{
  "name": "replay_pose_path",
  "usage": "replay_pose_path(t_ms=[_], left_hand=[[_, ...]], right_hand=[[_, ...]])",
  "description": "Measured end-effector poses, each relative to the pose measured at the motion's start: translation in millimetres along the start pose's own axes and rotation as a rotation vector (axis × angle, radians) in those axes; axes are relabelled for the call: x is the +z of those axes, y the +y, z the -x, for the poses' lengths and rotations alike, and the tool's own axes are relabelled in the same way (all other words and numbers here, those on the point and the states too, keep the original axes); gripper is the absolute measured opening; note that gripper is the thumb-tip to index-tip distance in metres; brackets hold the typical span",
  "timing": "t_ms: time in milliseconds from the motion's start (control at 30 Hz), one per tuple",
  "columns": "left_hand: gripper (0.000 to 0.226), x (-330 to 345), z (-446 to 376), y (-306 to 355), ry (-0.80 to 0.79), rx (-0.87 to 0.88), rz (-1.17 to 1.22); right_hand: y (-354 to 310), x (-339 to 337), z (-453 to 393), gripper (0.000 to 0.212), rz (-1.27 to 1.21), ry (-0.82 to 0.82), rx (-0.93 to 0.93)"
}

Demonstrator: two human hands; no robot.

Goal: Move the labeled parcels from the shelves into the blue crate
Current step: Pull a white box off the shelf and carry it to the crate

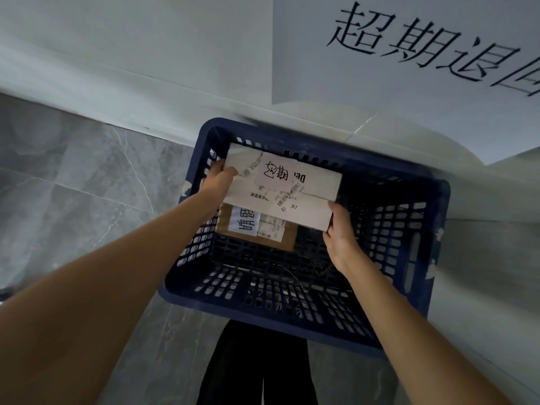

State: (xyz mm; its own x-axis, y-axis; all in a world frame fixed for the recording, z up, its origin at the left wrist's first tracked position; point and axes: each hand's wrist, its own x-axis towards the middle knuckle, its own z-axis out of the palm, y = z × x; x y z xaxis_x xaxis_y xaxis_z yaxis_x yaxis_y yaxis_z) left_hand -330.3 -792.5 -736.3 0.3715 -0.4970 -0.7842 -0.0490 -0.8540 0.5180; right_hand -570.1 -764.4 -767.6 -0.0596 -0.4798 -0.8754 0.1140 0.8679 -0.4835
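Currently both arms are reaching down, extended, over the blue crate (432,247). Left hand (217,179) and right hand (340,232) are gripping opposite corners of the white parcel (304,197), above a brown parcel (287,241).

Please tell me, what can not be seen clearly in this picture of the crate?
Head view:
- Brown parcel: far part hidden under the white parcel.
- Barcode stickers: print too small to read.
- Wall sign: cut off by the right edge.
- Blue crate: far rim blurred.

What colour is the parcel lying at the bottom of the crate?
Brown cardboard with white labels, seen best in the head view.
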Motion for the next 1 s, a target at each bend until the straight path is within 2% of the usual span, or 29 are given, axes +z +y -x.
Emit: replay_pose_path(t_ms=[100,233,367,433,600,733,833,1000], left_hand=[[0.048,4.6,12.5,5.5,0.022,0.043,-0.045],[0.052,7.7,27.1,7.4,0.068,0.121,-0.057],[0.058,6.0,30.0,-4.2,0.115,0.268,-0.138],[0.063,3.4,35.5,-9.0,0.118,0.349,-0.311],[0.072,-1.8,69.3,1.5,0.159,0.627,-0.709],[0.075,-26.5,111.7,19.6,0.247,0.728,-0.925],[0.076,-57.1,149.9,34.8,0.357,0.805,-0.978],[0.073,-118.6,200.5,53.0,0.485,0.773,-0.941]], right_hand=[[-0.8,4.1,-0.4,0.039,0.062,0.023,-0.035],[-2.1,8.1,5.3,0.071,0.131,0.057,-0.064],[-8.7,10.3,20.2,0.066,0.127,0.132,-0.146],[-14.5,14.0,34.1,0.065,0.18,0.156,-0.25],[-40.1,32.7,67.3,0.056,0.649,0.197,-0.639],[-68.8,50.4,111.0,0.058,1.048,0.147,-0.889],[-94.5,68.5,152.6,0.06,1.257,0.109,-1.023],[-128.8,117.0,216.5,0.06,1.422,-0.05,-1.248]])
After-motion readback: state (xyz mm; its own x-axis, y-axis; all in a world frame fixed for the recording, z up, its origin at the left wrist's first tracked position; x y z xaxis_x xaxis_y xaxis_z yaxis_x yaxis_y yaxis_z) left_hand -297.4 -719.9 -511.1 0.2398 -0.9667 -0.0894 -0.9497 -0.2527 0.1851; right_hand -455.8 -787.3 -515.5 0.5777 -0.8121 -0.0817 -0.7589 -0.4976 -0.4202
